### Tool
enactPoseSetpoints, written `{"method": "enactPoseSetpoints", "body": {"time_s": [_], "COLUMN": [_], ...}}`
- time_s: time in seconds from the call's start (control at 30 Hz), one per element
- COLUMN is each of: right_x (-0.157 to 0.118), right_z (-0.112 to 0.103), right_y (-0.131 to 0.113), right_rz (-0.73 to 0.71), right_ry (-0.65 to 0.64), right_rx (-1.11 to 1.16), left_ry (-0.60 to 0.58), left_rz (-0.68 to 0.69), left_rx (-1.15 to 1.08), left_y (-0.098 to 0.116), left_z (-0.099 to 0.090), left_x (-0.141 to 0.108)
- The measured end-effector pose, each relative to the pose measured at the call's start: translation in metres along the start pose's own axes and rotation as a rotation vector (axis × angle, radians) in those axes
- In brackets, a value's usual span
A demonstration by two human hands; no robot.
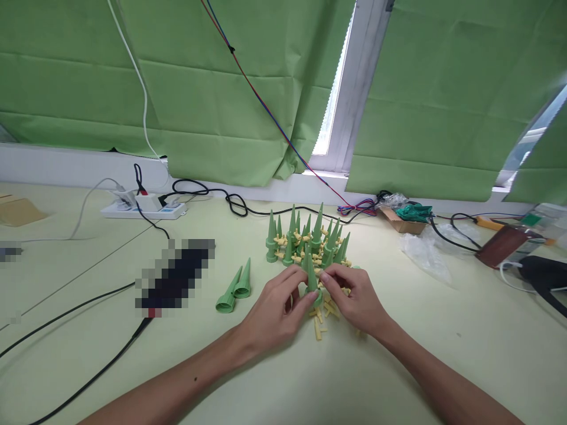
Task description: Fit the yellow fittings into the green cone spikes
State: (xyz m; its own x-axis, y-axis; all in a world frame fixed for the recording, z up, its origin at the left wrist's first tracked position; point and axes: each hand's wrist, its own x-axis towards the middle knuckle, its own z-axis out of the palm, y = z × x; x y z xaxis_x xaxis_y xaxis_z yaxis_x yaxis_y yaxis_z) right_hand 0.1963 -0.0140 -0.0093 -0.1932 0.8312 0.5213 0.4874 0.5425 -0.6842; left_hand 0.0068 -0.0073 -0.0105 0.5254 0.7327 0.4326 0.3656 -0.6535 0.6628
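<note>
Upright near the middle stands a green cone (312, 282), its base between the thumb and fingers of my left hand (283, 301). My right hand (354, 295) is closed at the cone's right side, thumb and index finger pinched together; what they hold is too small to make out. Below the hands lie several yellow connector pieces (318, 328). Just behind is a cluster of upright green cones (317, 227) with yellow pieces among them. Two loose green cones (228, 295) lie tilted to the left of my left hand.
A blurred dark device (177, 277) with a cable lies at the left, before a white power strip (168, 211). Black cable runs along the wall. At the right are a small cardboard box (403, 223), clear plastic bags (427, 257) and a brown bottle (505, 245).
</note>
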Motion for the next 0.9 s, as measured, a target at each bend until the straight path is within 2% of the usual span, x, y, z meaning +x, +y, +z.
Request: {"method": "enactPoseSetpoints", "body": {"time_s": [0.47, 0.9], "right_x": [0.0004, -0.0006], "right_z": [0.0036, 0.0055], "right_y": [0.0035, 0.004], "right_rz": [0.063, 0.151], "right_ry": [-0.018, -0.153], "right_rx": [0.081, 0.132], "left_ry": [0.003, 0.007], "left_rz": [0.1, 0.127], "left_rx": [0.021, -0.01], "left_y": [0.0022, -0.0006], "left_z": [0.0002, -0.0006], "left_x": [-0.0031, -0.0021]}}
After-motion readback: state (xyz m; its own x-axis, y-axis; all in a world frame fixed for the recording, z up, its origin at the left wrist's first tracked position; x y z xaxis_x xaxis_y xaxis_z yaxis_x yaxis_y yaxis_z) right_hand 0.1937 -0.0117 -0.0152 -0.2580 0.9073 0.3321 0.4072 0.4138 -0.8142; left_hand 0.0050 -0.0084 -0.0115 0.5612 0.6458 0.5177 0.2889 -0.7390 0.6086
